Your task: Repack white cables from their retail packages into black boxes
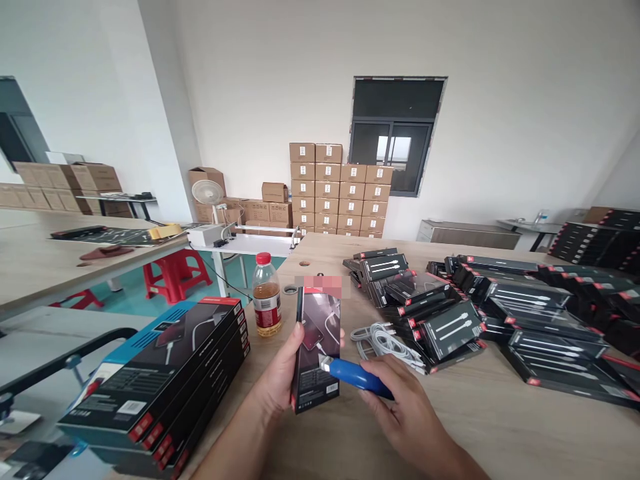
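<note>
One wood-topped table (pixel 360 440) spans the lower centre and lower right of the frame. Stacked brown cartons (pixel 327 190) stand against the wall at upper centre. A loose pile of black cable boxes (pixel 453 330) covers the table at right. Several black boxes (pixel 185 373) form a neat stack at lower left. The left hand (pixel 275 383), at lower centre, clamps the held box (pixel 319 340) upright, thumb on its left side, fingers curled behind, fingertips at its right edge. The right hand (pixel 405 400) pinches the blue cutter between thumb and curled fingers. The bottle (pixel 267 300) stands left of the held box; the coiled grey cables (pixel 390 343) lie right of it. The blue cutter (pixel 357 375) points left, tip at the box's front; contact cannot be determined.
</note>
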The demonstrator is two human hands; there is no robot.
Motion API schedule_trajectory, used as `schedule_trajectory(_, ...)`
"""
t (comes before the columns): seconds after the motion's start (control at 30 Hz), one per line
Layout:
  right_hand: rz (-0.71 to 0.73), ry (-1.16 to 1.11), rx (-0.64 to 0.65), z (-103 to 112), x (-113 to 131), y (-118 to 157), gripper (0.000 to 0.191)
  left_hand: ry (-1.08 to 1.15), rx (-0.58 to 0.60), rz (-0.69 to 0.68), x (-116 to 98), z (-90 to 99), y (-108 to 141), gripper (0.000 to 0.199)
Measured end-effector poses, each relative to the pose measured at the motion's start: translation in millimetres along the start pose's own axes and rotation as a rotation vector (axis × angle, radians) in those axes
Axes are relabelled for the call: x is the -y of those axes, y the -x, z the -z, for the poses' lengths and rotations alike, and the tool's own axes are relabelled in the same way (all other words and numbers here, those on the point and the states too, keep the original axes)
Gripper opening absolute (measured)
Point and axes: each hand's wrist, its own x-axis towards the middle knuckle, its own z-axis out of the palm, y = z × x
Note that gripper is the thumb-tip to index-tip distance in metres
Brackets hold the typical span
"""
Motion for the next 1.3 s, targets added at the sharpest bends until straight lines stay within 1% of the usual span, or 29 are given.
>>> schedule_trajectory(0.13,0.0,0.0,-0.044,-3,0,0,0.025,0.016,-0.01,0.033,2,-6.8,-1,0.074)
schedule_trajectory(0.3,-0.059,0.007,-0.124,-3,4,-4,0.027,-0.034,-0.126,0.174,12,-22.4,-5,0.088)
schedule_trajectory(0.4,-0.089,0.051,-0.188,-2,3,-3,0.026,-0.061,-0.17,0.273,19,-29.7,-9,0.085)
schedule_trajectory(0.5,-0.105,0.098,-0.22,-1,0,-1,0.026,-0.022,-0.158,0.337,22,-34.3,-9,0.079)
schedule_trajectory(0.6,-0.102,0.117,-0.239,-1,-2,1,0.026,0.012,-0.141,0.372,20,-35.6,-7,0.077)
schedule_trajectory(0.73,-0.118,0.104,-0.268,-4,-3,3,0.024,0.033,-0.121,0.39,19,-32.1,-8,0.075)
schedule_trajectory(0.8,-0.149,0.08,-0.27,-6,-3,3,0.024,0.063,-0.113,0.381,22,-29.6,-10,0.074)
schedule_trajectory(0.87,-0.185,0.038,-0.272,-6,-3,1,0.024,0.053,-0.132,0.394,28,-28.3,-11,0.076)
schedule_trajectory(0.93,-0.269,-0.015,-0.358,-2,-3,-4,0.027,-0.027,-0.144,0.42,37,-29.5,-11,0.076)
schedule_trajectory(1.0,-0.385,-0.052,-0.509,6,-3,-9,0.035,-0.132,-0.137,0.445,46,-33.6,-11,0.076)
schedule_trajectory(1.03,-0.43,-0.062,-0.573,10,-3,-12,0.039,-0.153,-0.129,0.451,48,-36.3,-11,0.077)
schedule_trajectory(1.07,-0.454,-0.067,-0.611,13,-3,-13,0.042,-0.143,-0.12,0.447,50,-38.7,-11,0.079)
schedule_trajectory(1.1,-0.455,-0.074,-0.61,16,-4,-13,0.043,-0.109,-0.112,0.432,49,-40.4,-10,0.082)
schedule_trajectory(1.17,-0.427,-0.099,-0.535,19,-6,-10,0.041,-0.024,-0.099,0.355,44,-40.7,-10,0.085)
schedule_trajectory(1.23,-0.413,-0.124,-0.416,18,-9,-6,0.037,0.013,-0.108,0.233,36,-36.1,-10,0.078)
schedule_trajectory(1.3,-0.429,-0.134,-0.306,15,-13,-3,0.035,0.019,-0.145,0.114,27,-28.3,-11,0.066)
